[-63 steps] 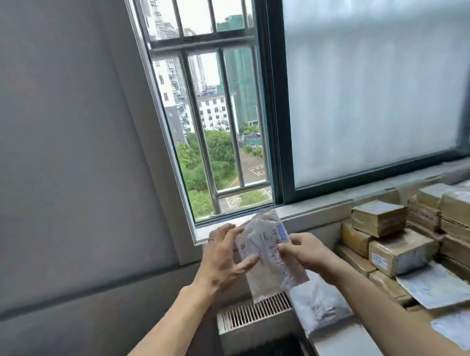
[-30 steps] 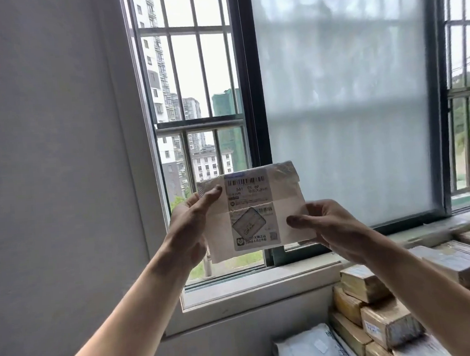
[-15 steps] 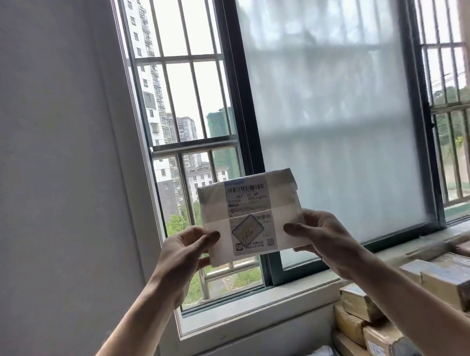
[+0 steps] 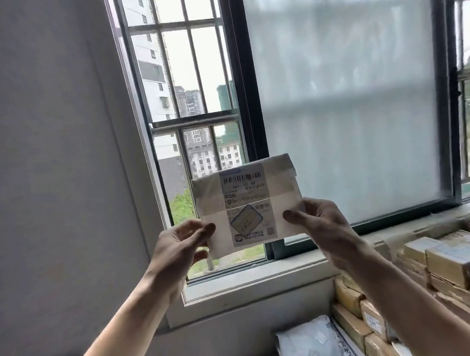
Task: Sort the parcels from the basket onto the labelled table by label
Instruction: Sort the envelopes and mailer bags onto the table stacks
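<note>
Two hands hold one parcel (image 4: 282, 194) up in the middle of the frame, in front of the window (image 4: 348, 100), with its printed label (image 4: 243, 188) facing us. Our left hand (image 4: 177, 248) pinches the lower left corner, thumb on the front and the other fingers behind. Our right hand (image 4: 320, 227) pinches the lower right edge in the same way.

We judge that we are reading the label, so this piece is not yet sorted (no table marking shows in the frame). The parcel looks thin, light and a little soft, like a padded envelope with tape bands across it. Its surface may be smooth. A pinch at two corners serves well for reading, but for carrying we would take it at one long edge, thumb on top.

At the lower right of the frame, brown parcels (image 4: 456, 262) and a white bag (image 4: 309, 342) lie below the sill (image 4: 263, 276).
</note>
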### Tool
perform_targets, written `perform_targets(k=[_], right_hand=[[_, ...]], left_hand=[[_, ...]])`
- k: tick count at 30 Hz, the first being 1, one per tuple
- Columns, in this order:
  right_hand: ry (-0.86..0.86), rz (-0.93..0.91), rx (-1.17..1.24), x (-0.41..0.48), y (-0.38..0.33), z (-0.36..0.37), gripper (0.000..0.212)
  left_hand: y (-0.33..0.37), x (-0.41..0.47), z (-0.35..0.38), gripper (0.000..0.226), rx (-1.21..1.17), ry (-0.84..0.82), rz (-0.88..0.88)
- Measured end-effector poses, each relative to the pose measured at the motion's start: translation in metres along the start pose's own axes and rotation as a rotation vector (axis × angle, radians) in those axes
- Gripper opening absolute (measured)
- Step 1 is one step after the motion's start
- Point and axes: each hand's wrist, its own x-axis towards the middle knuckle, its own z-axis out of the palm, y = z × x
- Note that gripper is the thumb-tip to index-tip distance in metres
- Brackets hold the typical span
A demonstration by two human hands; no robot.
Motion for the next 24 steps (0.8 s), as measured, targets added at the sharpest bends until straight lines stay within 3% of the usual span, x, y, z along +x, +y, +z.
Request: perform_targets(k=[7,15,21,24], right_hand=[[0.053,0.059,0.045,-0.021,0.024,0.008,0.013],[0.041,0.04,0.022,-0.071,-0.003,-0.005,0.02],[0.032,0.039,0.005,-0.133,-0.044,-0.002,0.023],[-0.028,0.037,-0.016,-0.167,-0.06,-0.005,0.01]], left_hand=[[0.003,-0.032,0.006,0.043,0.058,0.058,0.028],[0.01,-0.079,0.021,0.007,0.064,0.026,0.033],[0.025,-0.141,0.027,0.018,0.002,0.049,0.071],[0.029,-0.173,0.031,0.009,-0.039,0.106,0.081]])
